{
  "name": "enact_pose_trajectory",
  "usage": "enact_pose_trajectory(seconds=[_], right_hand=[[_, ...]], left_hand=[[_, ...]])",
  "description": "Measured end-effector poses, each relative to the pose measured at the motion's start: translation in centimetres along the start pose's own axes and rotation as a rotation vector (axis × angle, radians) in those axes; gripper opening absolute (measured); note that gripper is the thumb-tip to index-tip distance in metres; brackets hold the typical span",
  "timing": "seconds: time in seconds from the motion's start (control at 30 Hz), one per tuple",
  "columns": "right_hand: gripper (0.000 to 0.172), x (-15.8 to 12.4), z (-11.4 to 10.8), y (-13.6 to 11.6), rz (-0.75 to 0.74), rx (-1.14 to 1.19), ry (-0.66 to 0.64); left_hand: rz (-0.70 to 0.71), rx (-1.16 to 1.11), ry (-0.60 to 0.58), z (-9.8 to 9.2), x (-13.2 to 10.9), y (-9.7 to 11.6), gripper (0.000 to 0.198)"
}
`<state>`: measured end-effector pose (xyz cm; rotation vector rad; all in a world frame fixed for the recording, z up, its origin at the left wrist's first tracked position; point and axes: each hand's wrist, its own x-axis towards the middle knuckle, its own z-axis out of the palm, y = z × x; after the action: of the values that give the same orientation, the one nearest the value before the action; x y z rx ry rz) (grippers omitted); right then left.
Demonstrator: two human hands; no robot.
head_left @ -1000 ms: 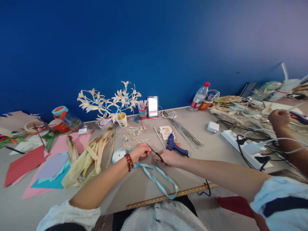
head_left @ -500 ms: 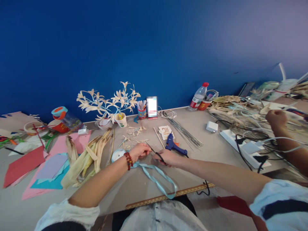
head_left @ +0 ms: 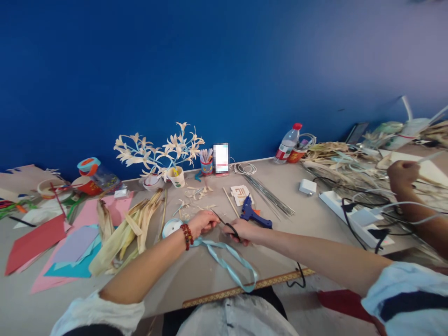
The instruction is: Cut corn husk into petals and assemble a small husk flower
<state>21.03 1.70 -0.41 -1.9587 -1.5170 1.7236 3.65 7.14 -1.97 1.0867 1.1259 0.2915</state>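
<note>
My right hand (head_left: 245, 230) grips black-handled scissors (head_left: 231, 228), their blades pointing up and left towards my left hand. My left hand (head_left: 203, 222) is closed in a pinch just left of the blades; what sits between its fingertips is too small to make out. Under both wrists a light blue ribbon (head_left: 229, 267) loops across the table towards the front edge. Its white spool (head_left: 171, 227) lies beside my left wrist. Beyond the hands are scattered pale husk pieces (head_left: 198, 192) and a blue glue gun (head_left: 255, 215).
Corn husks (head_left: 135, 224) and coloured paper (head_left: 75, 245) lie left. Husk flowers stand in a paper cup (head_left: 176, 177) at the back, near a phone (head_left: 221, 157). Metal wires (head_left: 271, 191) and a power strip (head_left: 353, 219) are right, where another person's hand (head_left: 402, 175) works.
My hands hold nearly the same place, with the scissors still by my left fingertips. The view has tipped slightly. At the right, the other person's hand has shifted and now holds a pale strip.
</note>
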Motion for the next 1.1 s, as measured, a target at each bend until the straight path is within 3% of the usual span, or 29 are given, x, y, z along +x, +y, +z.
enact_pose_trajectory(seconds=[0.17, 0.57, 0.93, 1.1], right_hand=[[0.038, -0.4, -0.3, -0.2, -0.009, 0.004, -0.032], [0.023, 0.4, 0.4, 0.5, 0.009, -0.016, 0.051], [0.043, -0.6, -0.4, -0.2, -0.021, -0.010, -0.032], [0.037, -0.6, -0.1, 0.0, -0.012, -0.004, 0.019]], left_hand=[[0.006, 0.010, -0.009, 0.0, -0.2, 0.3, 0.015], [-0.020, 0.013, -0.022, -0.1, -0.1, 0.6, 0.015], [-0.022, 0.058, -0.034, 0.0, -0.3, 0.8, 0.021], [-0.058, 0.060, -0.050, -0.1, 0.0, 0.9, 0.027]])
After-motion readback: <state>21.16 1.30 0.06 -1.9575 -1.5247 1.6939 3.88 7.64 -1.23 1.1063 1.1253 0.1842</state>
